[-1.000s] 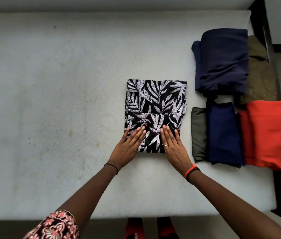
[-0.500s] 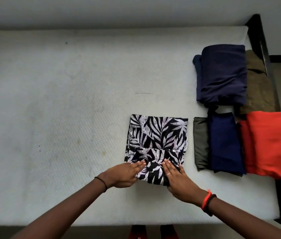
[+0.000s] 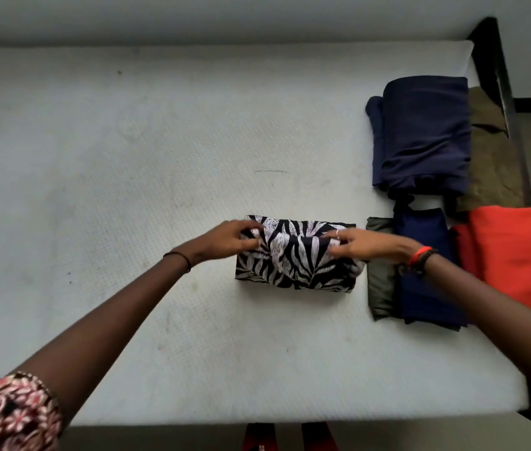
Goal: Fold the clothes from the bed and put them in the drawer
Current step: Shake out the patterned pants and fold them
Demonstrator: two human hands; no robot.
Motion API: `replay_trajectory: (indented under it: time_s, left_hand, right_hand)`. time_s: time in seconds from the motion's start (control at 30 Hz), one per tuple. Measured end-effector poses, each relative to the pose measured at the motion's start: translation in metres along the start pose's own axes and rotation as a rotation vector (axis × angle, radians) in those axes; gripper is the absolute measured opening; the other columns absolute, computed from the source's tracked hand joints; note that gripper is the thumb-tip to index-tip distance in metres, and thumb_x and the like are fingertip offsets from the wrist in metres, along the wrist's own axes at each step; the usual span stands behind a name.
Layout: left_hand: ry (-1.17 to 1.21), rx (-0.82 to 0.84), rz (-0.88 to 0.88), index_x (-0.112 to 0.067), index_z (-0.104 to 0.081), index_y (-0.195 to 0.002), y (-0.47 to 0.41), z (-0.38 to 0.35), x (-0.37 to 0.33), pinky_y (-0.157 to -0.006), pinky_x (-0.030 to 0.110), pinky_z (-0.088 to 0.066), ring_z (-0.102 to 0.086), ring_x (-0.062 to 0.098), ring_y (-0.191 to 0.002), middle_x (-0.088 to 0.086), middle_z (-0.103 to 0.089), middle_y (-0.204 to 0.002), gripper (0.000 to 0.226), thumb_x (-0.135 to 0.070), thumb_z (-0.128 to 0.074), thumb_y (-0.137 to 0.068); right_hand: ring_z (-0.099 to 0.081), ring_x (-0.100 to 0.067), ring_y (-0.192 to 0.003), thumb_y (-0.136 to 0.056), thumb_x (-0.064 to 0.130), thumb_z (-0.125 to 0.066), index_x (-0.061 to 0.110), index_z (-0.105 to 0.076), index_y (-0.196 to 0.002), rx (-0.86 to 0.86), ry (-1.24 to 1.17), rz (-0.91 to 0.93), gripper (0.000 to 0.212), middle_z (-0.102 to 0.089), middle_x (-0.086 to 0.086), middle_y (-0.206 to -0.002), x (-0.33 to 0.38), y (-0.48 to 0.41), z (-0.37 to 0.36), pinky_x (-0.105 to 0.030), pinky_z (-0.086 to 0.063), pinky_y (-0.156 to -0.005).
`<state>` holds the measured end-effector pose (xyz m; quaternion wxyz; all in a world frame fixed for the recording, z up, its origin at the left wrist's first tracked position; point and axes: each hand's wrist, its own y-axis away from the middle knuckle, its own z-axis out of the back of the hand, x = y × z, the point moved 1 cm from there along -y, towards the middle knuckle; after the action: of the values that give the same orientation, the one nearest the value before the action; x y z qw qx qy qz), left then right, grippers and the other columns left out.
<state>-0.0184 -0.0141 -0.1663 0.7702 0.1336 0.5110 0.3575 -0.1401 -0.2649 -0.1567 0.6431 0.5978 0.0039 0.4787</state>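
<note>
On the bed [image 3: 127, 190], a bare white mattress, a black-and-white leaf-print cloth [image 3: 295, 266] lies folded into a wide, short bundle a little right of centre. Both hands work its far edge: the left hand [image 3: 225, 240] is at the far left corner, its fingers [image 3: 251, 234] curled and pinched on a fold of the print, and the right hand [image 3: 366, 244] is at the far right corner, its fingers [image 3: 335, 245] likewise closed on the fabric, though blur there hides how tight the hold is. A thin dark band sits on the left wrist, and a red and a dark band on the right. Just beside the bundle, to its right, lie a folded olive piece [image 3: 379, 281] and a navy piece [image 3: 426, 271], touching each other, the right forearm crossing over them. An orange cloth [image 3: 518, 255] lies further right at the mattress edge. Beyond these, a larger navy stack [image 3: 423, 135] rests partly on a brown-olive cloth [image 3: 492, 164] by the dark bed frame [image 3: 488, 53]. A floral sleeve [image 3: 10, 415] shows at the lower left.
</note>
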Motion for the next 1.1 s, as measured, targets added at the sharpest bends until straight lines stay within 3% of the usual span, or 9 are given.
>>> replay_trajectory:
  time_s: [0.07, 0.13, 0.27, 0.43, 0.6, 0.77, 0.9, 1.0, 1.1]
  left_hand:
    - [0.017, -0.084, 0.015, -0.015, -0.057, -0.125, -0.015, 0.007, 0.003, -0.077, 0.018, -0.041, -0.058, 0.012, -0.096, 0.005, -0.065, -0.112, 0.034, -0.025, -0.059, -0.092]
    - [0.039, -0.169, 0.037, -0.015, -0.059, -0.122, -0.030, 0.010, 0.008, -0.074, 0.018, -0.040, -0.057, 0.013, -0.096, 0.004, -0.064, -0.113, 0.032, -0.028, -0.059, -0.092]
    - [0.046, -0.266, 0.118, -0.012, -0.057, -0.124, -0.056, 0.008, 0.018, -0.080, 0.021, -0.037, -0.056, 0.016, -0.101, 0.008, -0.062, -0.118, 0.034, -0.027, -0.057, -0.093]
    - [0.024, -0.278, 0.257, -0.010, -0.045, -0.133, -0.069, -0.008, 0.021, -0.087, 0.030, -0.042, -0.055, 0.026, -0.109, 0.015, -0.057, -0.126, 0.041, -0.027, -0.048, -0.096]
    - [0.005, -0.631, 0.216, -0.009, -0.045, -0.134, -0.052, -0.036, 0.012, -0.102, 0.039, -0.033, -0.044, 0.027, -0.122, 0.013, -0.045, -0.134, 0.042, -0.021, -0.049, -0.094]
    - [0.299, -1.009, 0.098, -0.001, -0.055, -0.119, -0.020, -0.095, -0.004, -0.103, 0.030, -0.036, -0.048, 0.023, -0.117, 0.013, -0.052, -0.121, 0.031, -0.004, -0.052, -0.088]
    - [0.763, -1.294, 0.396, 0.001, -0.052, -0.119, -0.002, -0.143, -0.017, -0.100, 0.033, -0.040, -0.049, 0.019, -0.113, 0.004, -0.045, -0.117, 0.029, -0.003, -0.056, -0.090]
    - [1.233, -1.217, 0.817, 0.000, -0.055, -0.111, -0.003, -0.168, -0.014, -0.082, 0.030, -0.043, -0.051, 0.017, -0.094, 0.005, -0.050, -0.106, 0.029, -0.021, -0.057, -0.093]
    - [1.523, -0.842, 0.730, -0.012, -0.060, -0.095, -0.010, -0.186, -0.020, -0.067, 0.024, -0.041, -0.056, 0.015, -0.082, 0.003, -0.061, -0.090, 0.025, -0.037, -0.059, -0.090]
  right_hand:
    - [-0.062, 0.004, -0.070, -0.094, 0.018, -0.054, 0.024, -0.059, -0.109, -0.056, -0.073, -0.021, 0.017, -0.069, 0.008, -0.086, -0.007, -0.012, 0.016, -0.015, -0.051, -0.068]
    - [-0.059, -0.009, -0.081, -0.092, 0.014, -0.058, 0.016, -0.061, -0.107, -0.166, -0.081, -0.051, 0.016, -0.066, -0.006, -0.095, -0.016, -0.028, 0.028, -0.020, -0.049, -0.072]
    - [-0.056, -0.014, -0.082, -0.089, 0.016, -0.063, 0.007, -0.062, -0.111, -0.342, -0.084, -0.080, 0.023, -0.064, -0.012, -0.099, -0.028, -0.054, 0.033, -0.005, -0.041, -0.055]
    - [-0.058, -0.027, -0.105, -0.092, 0.023, -0.058, 0.008, -0.056, -0.124, -0.359, 0.110, -0.156, 0.035, -0.061, -0.015, -0.119, -0.025, -0.068, 0.026, -0.028, -0.044, -0.084]
    - [-0.041, -0.026, -0.127, -0.096, 0.031, -0.047, 0.013, -0.045, -0.136, -0.669, 0.457, 0.049, 0.044, -0.049, -0.012, -0.134, -0.006, -0.062, 0.010, -0.040, -0.031, -0.107]
    - [-0.024, -0.026, -0.141, -0.091, 0.062, -0.026, 0.018, -0.026, -0.147, -0.463, 0.634, 0.230, 0.071, -0.030, -0.012, -0.151, 0.008, -0.074, -0.025, -0.044, -0.013, -0.116]
    - [-0.014, -0.026, -0.145, -0.078, 0.077, -0.005, 0.026, -0.014, -0.150, -0.367, 0.663, 0.178, 0.089, -0.016, -0.011, -0.157, -0.005, -0.085, -0.038, -0.049, -0.005, -0.116]
    - [-0.021, -0.026, -0.142, -0.086, 0.070, -0.018, 0.027, -0.016, -0.150, -0.415, 0.576, 0.163, 0.077, -0.023, -0.012, -0.154, -0.006, -0.090, -0.031, -0.050, -0.009, -0.117]
    - [-0.036, -0.027, -0.132, -0.090, 0.067, -0.026, 0.024, -0.025, -0.147, -0.480, 0.563, 0.091, 0.072, -0.039, -0.011, -0.143, -0.012, -0.092, -0.021, -0.048, -0.025, -0.110]
